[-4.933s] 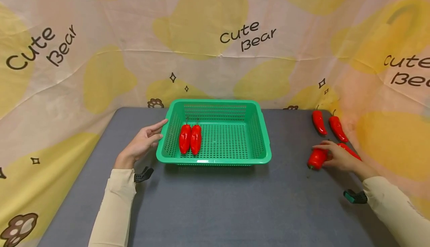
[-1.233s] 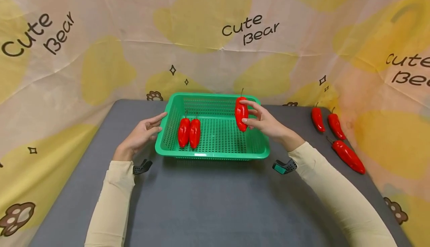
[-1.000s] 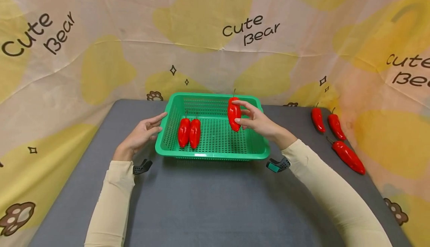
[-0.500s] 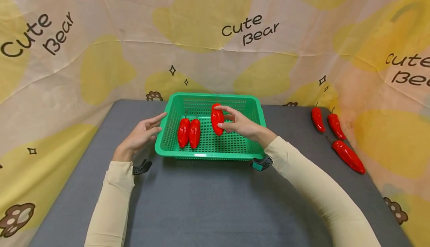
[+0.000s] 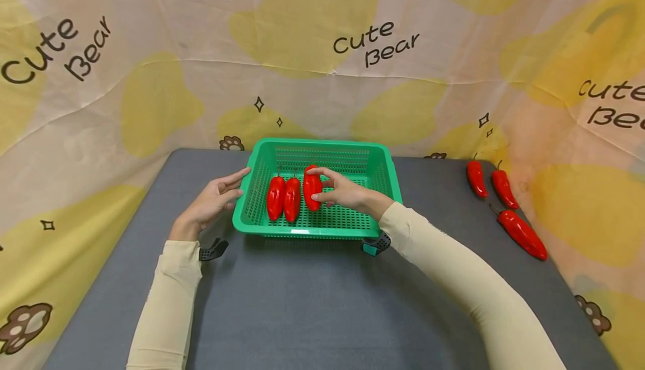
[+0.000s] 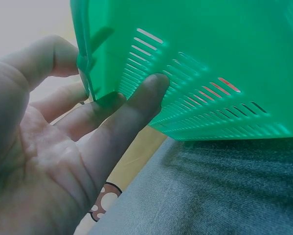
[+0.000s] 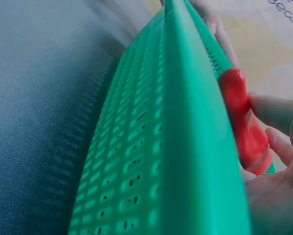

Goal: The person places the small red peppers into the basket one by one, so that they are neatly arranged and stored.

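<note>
Near the middle of the head view, we see the right hand (image 5: 347, 192) pinching a red pepper (image 5: 311, 188) between thumb and fingers within the green basket (image 5: 318, 233), just beside two glossy peppers (image 5: 275, 199) in its left part, though we cannot tell whether it touches the floor. Left of centre, the left hand (image 5: 214, 205) touches the basket's side with fingers loosely spread; at the frame's right, we see three other peppers (image 5: 521, 234) on the grey table (image 5: 302, 308).

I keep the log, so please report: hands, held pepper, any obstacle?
Left hand touches green basket. Right hand pinches red pepper above its floor. No obstacle visible.
</note>
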